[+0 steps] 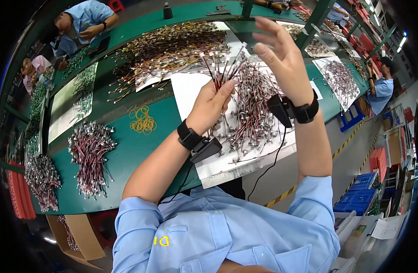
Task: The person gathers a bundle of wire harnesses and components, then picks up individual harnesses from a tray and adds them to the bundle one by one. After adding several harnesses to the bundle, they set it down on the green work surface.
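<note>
My left hand (211,103) is closed around a small bunch of thin red, black and white cables (216,72), their white connectors fanned out above the fingers. Raised to the right of that bunch, my right hand (284,61) has its fingers apart and holds nothing; the fingertips are slightly blurred. Beneath both hands, a loose heap of similar cables with small metal ends (257,107) lies on a white sheet (185,86). My left hand hides part of the heap's left side. Black straps with small black devices sit on both wrists.
Yellow rubber bands (143,122) lie on the green table (127,152), left of the sheet. Two cable bundles (91,159) (42,182) rest farther left. Beyond is a large pile of yellow, red and black cables (168,48). Other people work at the far left and right.
</note>
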Tool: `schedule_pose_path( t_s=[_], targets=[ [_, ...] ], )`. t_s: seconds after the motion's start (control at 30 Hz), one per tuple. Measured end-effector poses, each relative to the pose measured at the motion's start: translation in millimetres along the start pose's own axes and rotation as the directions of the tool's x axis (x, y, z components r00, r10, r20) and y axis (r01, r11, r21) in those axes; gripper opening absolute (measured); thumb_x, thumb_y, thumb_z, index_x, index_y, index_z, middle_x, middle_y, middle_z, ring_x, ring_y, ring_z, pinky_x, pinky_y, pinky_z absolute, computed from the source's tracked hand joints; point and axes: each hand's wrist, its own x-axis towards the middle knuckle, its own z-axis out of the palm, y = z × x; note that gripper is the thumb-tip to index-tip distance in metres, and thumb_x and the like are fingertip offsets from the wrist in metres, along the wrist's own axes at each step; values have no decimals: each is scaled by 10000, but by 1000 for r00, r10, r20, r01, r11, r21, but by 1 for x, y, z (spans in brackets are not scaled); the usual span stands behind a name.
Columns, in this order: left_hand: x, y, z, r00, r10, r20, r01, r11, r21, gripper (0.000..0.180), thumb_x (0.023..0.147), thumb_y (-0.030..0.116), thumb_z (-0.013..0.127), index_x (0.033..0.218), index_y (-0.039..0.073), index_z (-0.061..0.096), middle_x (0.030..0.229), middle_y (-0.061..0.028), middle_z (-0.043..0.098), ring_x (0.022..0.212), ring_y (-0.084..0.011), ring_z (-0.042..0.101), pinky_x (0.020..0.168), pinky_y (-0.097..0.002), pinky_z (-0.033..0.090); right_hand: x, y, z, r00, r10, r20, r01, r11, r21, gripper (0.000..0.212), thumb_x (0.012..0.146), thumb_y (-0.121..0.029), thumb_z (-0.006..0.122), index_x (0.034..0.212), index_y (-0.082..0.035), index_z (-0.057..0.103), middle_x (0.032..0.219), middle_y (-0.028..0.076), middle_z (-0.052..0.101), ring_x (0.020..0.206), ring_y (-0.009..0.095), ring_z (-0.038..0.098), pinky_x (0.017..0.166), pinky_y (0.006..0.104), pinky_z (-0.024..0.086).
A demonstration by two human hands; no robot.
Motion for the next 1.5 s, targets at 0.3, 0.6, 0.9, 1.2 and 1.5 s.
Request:
schedule_pose_path(
  t_s=[0.3, 0.6, 0.9, 1.2, 1.5],
  targets=[
    [-3, 4, 18, 996, 92, -4, -91, 991, 101, 165, 916, 155, 549, 918, -10, 557, 640, -7, 527, 550, -79, 500, 501, -241, 418, 14, -12, 18, 812, -194, 551, 329, 931, -157, 504, 900, -315, 554, 1333, -88, 432, 1301, 180, 483, 1155, 333, 493, 975, 366, 397],
    [3, 29, 1, 993, -46, -112, 34, 994, -102, 220, 913, 224, 579, 921, 4, 569, 603, 45, 445, 511, -47, 398, 466, -214, 341, -13, 23, 23, 957, -166, 238, 164, 986, 27, 689, 773, -258, 718, 1332, -34, 384, 1268, 197, 501, 1147, 304, 504, 966, 363, 396],
    [-12, 24, 34, 970, 197, -145, -182, 977, 115, 285, 934, 281, 547, 844, 11, 547, 556, 41, 415, 534, -72, 447, 527, -220, 397, -86, 80, 99, 897, 113, 427, -292, 877, 382, 395, 803, -171, 659, 1111, 6, 487, 979, 142, 611, 906, 249, 578, 822, 369, 452],
    [-16, -6, 1, 958, 191, -216, -201, 979, -27, 409, 979, 342, 432, 669, 74, 423, 535, 16, 400, 520, -95, 455, 525, -236, 408, -82, 68, 48, 865, -3, 501, 120, 972, -202, 442, 825, -303, 651, 1151, -17, 563, 1039, 174, 601, 951, 286, 604, 805, 335, 480],
    [-17, 15, -11, 968, -24, -249, -56, 950, -309, 430, 983, 357, 412, 638, 104, 372, 515, 44, 287, 438, -49, 231, 439, -223, 212, -53, 197, -51, 752, 657, 45, -365, 473, -802, 435, 760, -423, 674, 947, -30, 678, 862, 184, 663, 823, 317, 640, 765, 374, 493]
  ],
)
